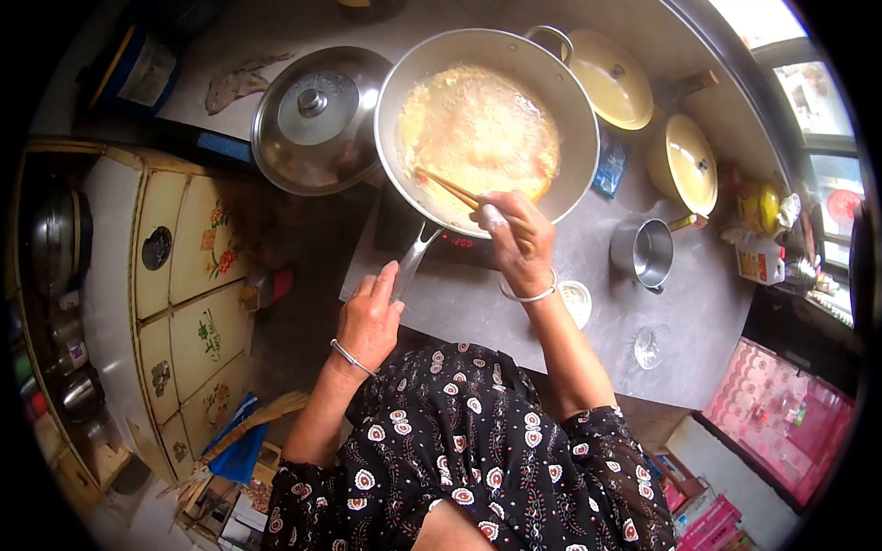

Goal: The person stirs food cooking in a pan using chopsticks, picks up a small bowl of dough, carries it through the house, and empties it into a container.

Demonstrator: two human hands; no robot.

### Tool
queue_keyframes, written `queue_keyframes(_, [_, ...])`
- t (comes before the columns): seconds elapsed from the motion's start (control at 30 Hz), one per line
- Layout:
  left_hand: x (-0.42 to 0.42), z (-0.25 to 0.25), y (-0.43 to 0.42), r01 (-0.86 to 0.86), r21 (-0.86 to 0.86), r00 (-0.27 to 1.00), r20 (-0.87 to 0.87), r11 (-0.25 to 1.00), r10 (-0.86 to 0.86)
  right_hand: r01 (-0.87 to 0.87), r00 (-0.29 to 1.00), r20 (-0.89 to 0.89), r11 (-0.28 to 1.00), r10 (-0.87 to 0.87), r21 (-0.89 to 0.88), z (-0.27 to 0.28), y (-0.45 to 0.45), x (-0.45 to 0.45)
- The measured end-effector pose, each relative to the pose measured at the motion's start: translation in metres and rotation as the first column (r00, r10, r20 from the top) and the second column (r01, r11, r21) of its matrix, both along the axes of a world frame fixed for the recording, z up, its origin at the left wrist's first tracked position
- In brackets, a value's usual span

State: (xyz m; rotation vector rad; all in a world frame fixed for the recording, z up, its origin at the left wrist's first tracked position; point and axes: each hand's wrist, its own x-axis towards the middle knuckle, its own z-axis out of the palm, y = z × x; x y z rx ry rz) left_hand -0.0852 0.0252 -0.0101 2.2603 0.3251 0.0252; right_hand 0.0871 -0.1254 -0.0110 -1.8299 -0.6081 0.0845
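A large deep pan [581, 147] stands on a cooktop with a red lit display [457, 241]. Pale yellow, bubbling food [478, 129] fills its bottom. My right hand [522, 241] grips a pair of wooden chopsticks [452, 188], whose tips reach into the left front part of the food. My left hand [367, 317] is at the end of the pan's metal handle [415, 262], the handle lying between its thumb and fingers. Just right of my right wrist sits a small white dish [576, 305] with something pale in it.
Left of the pan lies a steel-rimmed glass lid [317, 119]. Two yellow lidded pots [610, 78] [684, 165] and a small saucepan [642, 253] are on the right. A clear glass item [649, 347] rests near the counter's front edge. Cabinets [197, 312] stand at left.
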Motion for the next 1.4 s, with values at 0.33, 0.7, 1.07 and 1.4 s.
queue_keyframes(0.33, [0.000,0.001,-0.002,-0.011,-0.018,1.000,-0.014,1.000,0.011,-0.089,0.978,0.180,0.993,0.101,-0.073,0.003,0.015,-0.001])
queue_keyframes(0.7, [0.001,0.003,-0.002,-0.010,-0.018,1.000,-0.022,1.000,0.009,-0.114,0.956,0.262,0.990,0.132,-0.084,-0.009,0.023,0.001])
queue_keyframes(1.07, [-0.001,-0.004,0.000,0.033,0.001,0.999,0.034,0.999,-0.033,-0.122,0.975,0.164,0.980,0.147,-0.156,0.016,-0.010,-0.015])
queue_keyframes(1.4, [0.000,-0.001,0.000,0.031,-0.009,1.000,0.008,0.999,-0.031,-0.051,0.994,-0.093,0.999,0.051,0.007,0.000,-0.022,0.009])
